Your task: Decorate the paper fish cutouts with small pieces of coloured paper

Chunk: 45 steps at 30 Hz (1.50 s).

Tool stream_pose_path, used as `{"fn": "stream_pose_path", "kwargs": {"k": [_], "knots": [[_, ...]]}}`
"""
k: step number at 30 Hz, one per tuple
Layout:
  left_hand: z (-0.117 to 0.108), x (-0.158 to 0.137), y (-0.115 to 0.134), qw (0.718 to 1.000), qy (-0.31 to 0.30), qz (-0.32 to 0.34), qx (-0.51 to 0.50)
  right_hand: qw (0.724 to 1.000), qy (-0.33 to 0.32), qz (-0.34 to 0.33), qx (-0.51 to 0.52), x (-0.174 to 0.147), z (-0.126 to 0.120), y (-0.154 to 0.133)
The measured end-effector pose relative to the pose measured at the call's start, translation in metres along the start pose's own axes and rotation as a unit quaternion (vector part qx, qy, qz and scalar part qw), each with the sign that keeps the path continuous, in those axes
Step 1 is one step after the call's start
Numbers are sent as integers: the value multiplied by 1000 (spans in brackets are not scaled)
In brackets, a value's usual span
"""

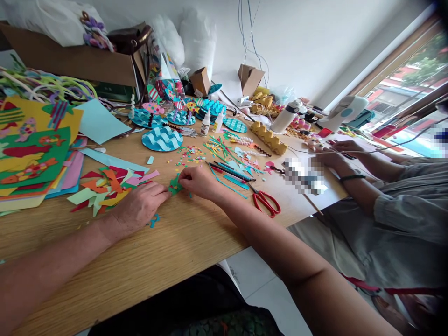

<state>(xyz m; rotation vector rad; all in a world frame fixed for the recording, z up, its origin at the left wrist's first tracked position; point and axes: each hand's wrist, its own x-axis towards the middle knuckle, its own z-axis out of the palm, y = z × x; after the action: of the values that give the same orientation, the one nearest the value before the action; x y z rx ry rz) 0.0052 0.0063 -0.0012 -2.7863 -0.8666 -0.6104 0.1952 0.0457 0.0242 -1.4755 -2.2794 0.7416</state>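
Observation:
A small green paper cutout (174,185) with tiny coloured specks lies on the wooden table between my hands. My left hand (138,205) rests on the tabletop, its fingers pressed together on the cutout's left edge. From the other side my right hand (200,181) is closed in a pinch at the cutout's right edge; whether something tiny is also in the pinch is hidden. A blue paper scrap (154,220) sits just below my left fingers. Beyond my hands are scattered small paper dots (191,154). Cut paper scraps (108,186) lie in a pile beside my left hand.
Red-handled scissors (266,203) and dark pencils (233,171) lie right of my right hand. Glue bottles (206,123) and blue wave-patterned discs (162,139) stand farther back. Coloured paper sheets (75,170) are stacked at left. A co-worker's hands (332,156) are at the right.

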Motion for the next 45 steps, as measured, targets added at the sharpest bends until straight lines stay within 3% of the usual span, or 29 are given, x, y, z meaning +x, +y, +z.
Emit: {"fn": "stream_pose_path", "kwargs": {"k": [8, 45], "knots": [[-1, 1, 1, 1000, -6, -2, 5, 998, -50, -11, -24, 0, -4, -10], [-3, 1, 1, 1000, -7, -10, -6, 995, -59, 7, -77, -2, -11, -21]]}}
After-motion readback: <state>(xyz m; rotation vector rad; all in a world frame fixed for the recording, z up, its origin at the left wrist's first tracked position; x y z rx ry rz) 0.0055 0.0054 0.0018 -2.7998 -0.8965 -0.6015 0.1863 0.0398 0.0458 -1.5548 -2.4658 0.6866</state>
